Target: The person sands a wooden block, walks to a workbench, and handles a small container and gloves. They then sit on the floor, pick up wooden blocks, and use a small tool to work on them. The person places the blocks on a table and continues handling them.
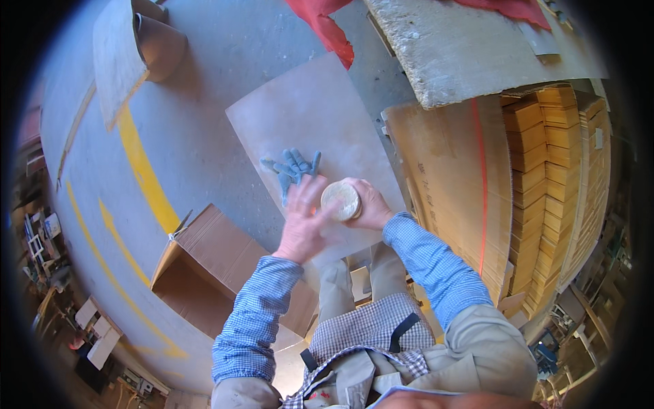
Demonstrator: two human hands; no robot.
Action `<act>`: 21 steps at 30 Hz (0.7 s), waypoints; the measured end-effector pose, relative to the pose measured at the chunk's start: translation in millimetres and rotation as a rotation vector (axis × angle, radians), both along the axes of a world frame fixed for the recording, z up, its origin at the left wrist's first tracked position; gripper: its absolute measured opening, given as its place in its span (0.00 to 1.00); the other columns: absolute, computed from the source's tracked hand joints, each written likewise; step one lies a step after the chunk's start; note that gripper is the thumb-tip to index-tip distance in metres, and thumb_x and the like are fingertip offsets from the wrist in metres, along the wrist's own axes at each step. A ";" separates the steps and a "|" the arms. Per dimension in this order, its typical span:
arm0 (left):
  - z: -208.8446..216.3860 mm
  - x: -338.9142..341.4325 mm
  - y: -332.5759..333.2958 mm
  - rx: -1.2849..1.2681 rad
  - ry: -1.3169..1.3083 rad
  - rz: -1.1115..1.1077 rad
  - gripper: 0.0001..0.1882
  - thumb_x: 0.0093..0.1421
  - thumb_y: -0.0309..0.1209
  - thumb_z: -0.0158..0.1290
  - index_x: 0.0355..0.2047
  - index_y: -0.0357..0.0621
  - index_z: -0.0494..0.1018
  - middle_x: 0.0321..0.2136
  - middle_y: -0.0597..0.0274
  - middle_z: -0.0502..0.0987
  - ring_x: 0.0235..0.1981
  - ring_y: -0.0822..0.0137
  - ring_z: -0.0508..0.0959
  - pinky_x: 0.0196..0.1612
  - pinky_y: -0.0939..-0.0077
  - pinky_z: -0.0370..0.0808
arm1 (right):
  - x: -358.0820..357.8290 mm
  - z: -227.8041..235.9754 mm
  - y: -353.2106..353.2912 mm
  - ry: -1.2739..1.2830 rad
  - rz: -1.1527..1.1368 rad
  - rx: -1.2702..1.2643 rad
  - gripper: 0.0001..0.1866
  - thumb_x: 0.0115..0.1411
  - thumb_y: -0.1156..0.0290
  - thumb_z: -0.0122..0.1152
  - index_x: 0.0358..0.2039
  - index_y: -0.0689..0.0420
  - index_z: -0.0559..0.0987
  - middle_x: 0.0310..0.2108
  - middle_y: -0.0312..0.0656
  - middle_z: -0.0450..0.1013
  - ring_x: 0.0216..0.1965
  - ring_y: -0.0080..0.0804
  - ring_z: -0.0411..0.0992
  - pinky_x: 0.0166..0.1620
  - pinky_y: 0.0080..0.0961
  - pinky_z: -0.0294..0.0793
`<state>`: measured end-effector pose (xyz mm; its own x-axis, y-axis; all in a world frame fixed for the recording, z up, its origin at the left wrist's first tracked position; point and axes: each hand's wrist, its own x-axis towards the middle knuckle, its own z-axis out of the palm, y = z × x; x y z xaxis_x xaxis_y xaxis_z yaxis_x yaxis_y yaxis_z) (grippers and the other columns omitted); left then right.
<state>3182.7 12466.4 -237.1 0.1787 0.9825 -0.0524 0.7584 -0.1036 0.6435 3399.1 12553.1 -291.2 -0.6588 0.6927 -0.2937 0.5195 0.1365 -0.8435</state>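
My right hand (372, 206) is wrapped round the side of a pale, round, disc-like piece (340, 200) with a mottled top. It is held above a light grey sheet (306, 102); what kind of piece it is, I cannot make out. My left hand (304, 221) is beside it, smeared by motion, with fingers stretched out and the thumb reaching over the piece's top. Just beyond the left fingertips, a blue-grey work glove (294, 165) lies on the sheet with its fingers spread.
An open cardboard box (225, 266) stands at left. To the right, a large cardboard sheet (449, 184) leans by stacked yellow-brown boards (541, 198). A worn pale board (470, 54) and red cloth (323, 24) are at the back. Yellow lines (146, 170) mark the floor.
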 end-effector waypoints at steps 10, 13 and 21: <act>25.5 51.0 -4.7 -0.008 -0.368 -0.045 0.30 0.56 0.48 0.68 0.55 0.48 0.77 0.54 0.47 0.72 0.55 0.43 0.74 0.57 0.51 0.75 | 17.9 43.5 -37.6 0.183 0.125 -0.555 0.52 0.40 0.55 0.85 0.63 0.54 0.66 0.58 0.48 0.69 0.59 0.48 0.70 0.64 0.41 0.72; 14.1 61.6 -11.4 -0.121 -0.490 0.401 0.20 0.66 0.38 0.60 0.54 0.44 0.77 0.53 0.50 0.75 0.53 0.49 0.77 0.57 0.56 0.76 | 18.3 32.0 -45.7 -0.058 0.122 -0.321 0.52 0.37 0.55 0.85 0.61 0.55 0.65 0.56 0.48 0.69 0.57 0.51 0.70 0.63 0.43 0.72; -17.1 67.5 -21.3 -0.395 -1.640 1.342 0.29 0.75 0.55 0.41 0.63 0.46 0.67 0.58 0.48 0.75 0.60 0.46 0.76 0.66 0.51 0.71 | 32.0 -19.8 -30.0 0.098 -0.131 0.102 0.50 0.37 0.60 0.85 0.60 0.54 0.68 0.55 0.47 0.68 0.59 0.51 0.67 0.64 0.43 0.69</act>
